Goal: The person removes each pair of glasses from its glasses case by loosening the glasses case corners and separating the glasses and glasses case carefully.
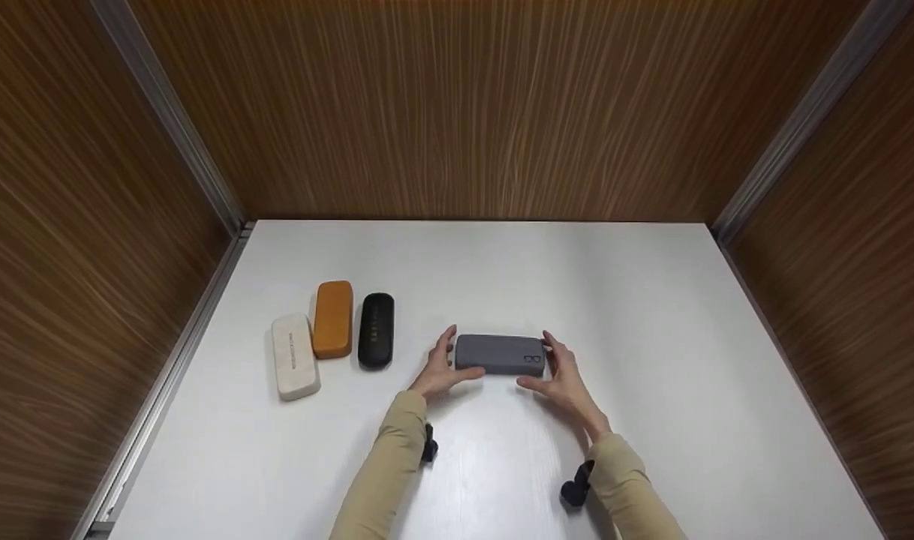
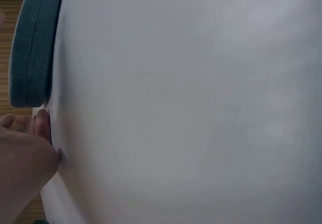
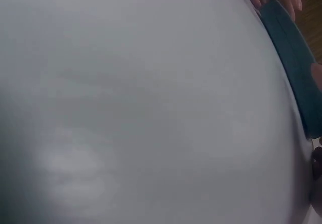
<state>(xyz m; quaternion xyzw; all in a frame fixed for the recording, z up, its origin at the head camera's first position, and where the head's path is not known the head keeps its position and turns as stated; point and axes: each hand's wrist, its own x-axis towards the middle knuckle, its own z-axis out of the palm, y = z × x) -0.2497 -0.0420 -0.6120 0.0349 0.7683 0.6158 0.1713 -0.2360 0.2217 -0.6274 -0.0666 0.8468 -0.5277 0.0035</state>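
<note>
1. Spanning the scene: white table [image 1: 652,360], walled by wood panels [image 1: 457,105] on the left, far and right sides.
2. Lying near the table's middle, lid closed, long side facing the person: grey case [image 1: 500,354].
3. Flanking that case: left hand [image 1: 443,369] at its left end, right hand [image 1: 562,375] at its right end, fingers loosely spread and lightly curved around the ends, thumbs on the near side. Touching or merely close, not determinable from the head view.
4. Resting in a row at the left, well apart from the hands: white case [image 1: 294,357], orange case [image 1: 332,319], black case [image 1: 376,330], all closed.
5. Judging progress: three cases seemingly set aside, grey case in hand and not yet opened or moved; handling just beginning.
6. Comparing views: head view alone showing the row and both hands; left wrist view showing the case's seamed edge [image 2: 31,48] and fingertips [image 2: 43,126] just beside it; right wrist view showing mostly blurred tabletop, the case edge [image 3: 294,63] along the right.
</note>
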